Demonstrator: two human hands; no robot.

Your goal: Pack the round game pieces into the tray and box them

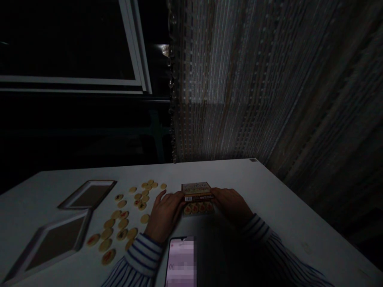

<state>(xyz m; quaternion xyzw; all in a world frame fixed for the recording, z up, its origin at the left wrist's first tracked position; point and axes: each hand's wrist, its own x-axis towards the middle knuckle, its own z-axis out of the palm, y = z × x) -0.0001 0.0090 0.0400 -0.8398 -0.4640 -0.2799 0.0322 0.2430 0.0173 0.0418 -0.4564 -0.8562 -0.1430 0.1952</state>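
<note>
Both hands grasp one printed carton (196, 189) at mid-tabletop (278, 231): the left hand (165, 214) grips its left side, the right hand (231, 204) its right. Four red-marked xiangqi discs (198, 208) show in a row along its near side. Obstructions noted: one lit smartphone (179, 265) between the forearms; loose xiangqi pieces (123, 223) crowding the left hand — roughly two dozen, overlap preventing exact count. Two shallow trays (91, 196) lie further left. One curtain (227, 79) hangs beyond.
</note>
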